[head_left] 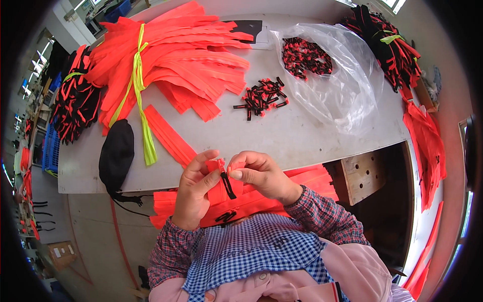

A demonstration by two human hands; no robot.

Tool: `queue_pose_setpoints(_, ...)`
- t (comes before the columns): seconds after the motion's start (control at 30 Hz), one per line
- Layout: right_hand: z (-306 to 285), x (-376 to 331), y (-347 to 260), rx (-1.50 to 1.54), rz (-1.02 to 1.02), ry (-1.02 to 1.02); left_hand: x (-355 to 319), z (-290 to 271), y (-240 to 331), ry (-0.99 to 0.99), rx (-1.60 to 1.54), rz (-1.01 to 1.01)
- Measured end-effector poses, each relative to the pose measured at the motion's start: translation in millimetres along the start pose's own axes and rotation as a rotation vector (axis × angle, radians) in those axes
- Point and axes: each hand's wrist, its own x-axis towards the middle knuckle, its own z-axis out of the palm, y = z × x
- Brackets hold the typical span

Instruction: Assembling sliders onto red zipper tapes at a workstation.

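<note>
Both my hands meet just over the near edge of the table, at the end of a bright orange-red zipper tape point(168, 136). My left hand point(190, 196) is closed, pinching one side of the tape end between thumb and fingers. Opposite it, my right hand point(269, 176) pinches the other side, also closed. Between them a black zipper pull point(228, 186) with an orange-red tip hangs down; its slider is partly hidden by my fingers. More orange-red zipper tapes point(312, 183) lie across my lap, with a few black pulls point(225, 217) on top.
A large bundle of zipper tapes point(176, 60), tied with a yellow-green strip point(137, 75), covers the table's left. Loose pulls point(264, 98) lie mid-table beside a clear plastic bag point(349, 95) of more. A black pouch point(116, 153) sits at the left edge; a wooden box point(363, 176) is below right.
</note>
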Motion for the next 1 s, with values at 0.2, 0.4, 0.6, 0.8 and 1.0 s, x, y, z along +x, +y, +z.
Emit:
queue_pose_setpoints(0.2,3,5,3,0.152,0.027,-0.042,0,0,0,-0.093,-0.054,-0.089)
queue_pose_setpoints(0.4,5,4,2,0.270,0.145,-0.014,2,-2,1,-0.152,0.034,-0.097)
queue_pose_setpoints(0.6,10,2,1,0.168,0.028,0.077,4,-4,5,-0.198,0.151,-0.086)
queue_pose_setpoints(0.8,4,2,-2,0.156,0.146,-0.041,4,-10,3,-0.217,0.050,-0.136)
queue_pose_setpoints(1.0,10,1,-7,-0.029,-0.026,0.008,3,1,12,-0.162,0.149,-0.058)
